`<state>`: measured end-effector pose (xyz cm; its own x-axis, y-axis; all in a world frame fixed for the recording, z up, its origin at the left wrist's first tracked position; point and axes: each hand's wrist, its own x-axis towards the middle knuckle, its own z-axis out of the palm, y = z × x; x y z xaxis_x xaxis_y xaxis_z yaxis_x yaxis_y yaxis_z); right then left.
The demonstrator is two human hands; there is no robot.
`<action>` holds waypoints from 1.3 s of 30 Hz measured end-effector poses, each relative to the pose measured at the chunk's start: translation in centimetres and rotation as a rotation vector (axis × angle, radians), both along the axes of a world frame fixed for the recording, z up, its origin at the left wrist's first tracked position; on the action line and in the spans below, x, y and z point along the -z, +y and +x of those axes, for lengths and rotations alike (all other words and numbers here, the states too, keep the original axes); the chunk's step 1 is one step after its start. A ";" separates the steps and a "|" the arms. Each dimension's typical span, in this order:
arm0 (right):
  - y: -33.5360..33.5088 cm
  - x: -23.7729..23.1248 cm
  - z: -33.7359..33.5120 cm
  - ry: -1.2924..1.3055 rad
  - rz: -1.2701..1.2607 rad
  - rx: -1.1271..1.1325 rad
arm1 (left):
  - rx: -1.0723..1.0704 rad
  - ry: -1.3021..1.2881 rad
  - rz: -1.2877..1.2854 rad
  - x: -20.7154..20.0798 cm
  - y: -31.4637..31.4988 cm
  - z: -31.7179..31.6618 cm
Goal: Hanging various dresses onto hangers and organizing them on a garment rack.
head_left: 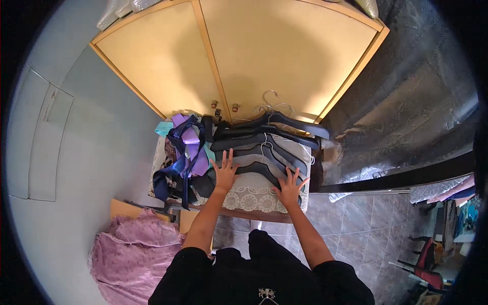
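Note:
Several black clothes hangers (279,121) with metal hooks lie in overlapping rows on a small table covered by a white lace cloth (262,198). My left hand (224,172) has its fingers spread over the left end of the nearest hanger (257,168). Near that hanger's right end my right hand (291,189) is spread too, fingertips by the hanger arms. Neither hand is closed round anything; whether the fingers touch the hangers I cannot tell. Left of the hangers sits a heap of ribbons or sashes (188,147) in purple, navy and teal.
A yellow wooden cabinet (284,51) with round knobs stands right behind the table. Pink fabric (137,249) is piled at the lower left. Dark shiny sheeting (401,101) hangs on the right. Red shoes (429,277) and other goods stand at the lower right, beyond the tiled floor (356,218).

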<state>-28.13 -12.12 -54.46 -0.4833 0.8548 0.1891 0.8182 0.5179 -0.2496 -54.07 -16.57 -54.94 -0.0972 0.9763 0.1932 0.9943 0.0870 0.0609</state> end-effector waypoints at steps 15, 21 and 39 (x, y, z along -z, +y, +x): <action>-0.9 -5.5 0.9 0.124 0.109 0.068 | 0.013 -0.087 0.072 -5.0 -0.7 0.4; -2.3 -13.3 1.9 0.127 0.192 0.121 | 0.154 -0.184 0.350 -11.9 -2.6 0.2; -15.7 -21.9 -26.3 0.379 -0.056 -1.021 | -0.629 0.295 0.326 -25.1 -37.9 -10.8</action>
<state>-54.40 -27.77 -32.55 -0.8884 0.0958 0.4489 -0.1262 0.8893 -0.4395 -64.89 -54.50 -29.89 -0.5156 0.6434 0.5659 0.7427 0.6650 -0.0793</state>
